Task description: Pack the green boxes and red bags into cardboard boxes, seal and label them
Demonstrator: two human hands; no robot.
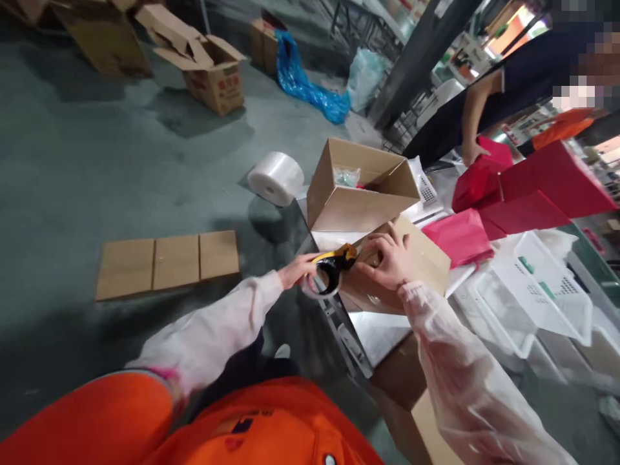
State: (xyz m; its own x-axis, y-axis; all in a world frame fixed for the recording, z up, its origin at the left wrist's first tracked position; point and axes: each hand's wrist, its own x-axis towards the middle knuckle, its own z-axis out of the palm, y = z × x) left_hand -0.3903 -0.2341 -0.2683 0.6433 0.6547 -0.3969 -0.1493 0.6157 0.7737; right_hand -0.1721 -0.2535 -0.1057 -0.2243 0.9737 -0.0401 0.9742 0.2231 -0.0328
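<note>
Gripping tape dispenser (pixel 339 261), frame centre: left hand (pixel 297 270), fingers clamped on it. Right hand (pixel 390 259), fingers apart, rests on brown carton (pixel 429 255), right of centre (open-topped carton (pixel 356 210) just above).

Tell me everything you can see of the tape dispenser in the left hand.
The tape dispenser has a yellow strip along its top, a black middle and an orange-and-black head; it looks like plastic. A pale, see-through roll sits on it, its ring showing below. The left hand grips the yellow end, and the head points toward the cardboard box under the right hand. Head and box overlap in view; whether they touch, I cannot tell.
</note>
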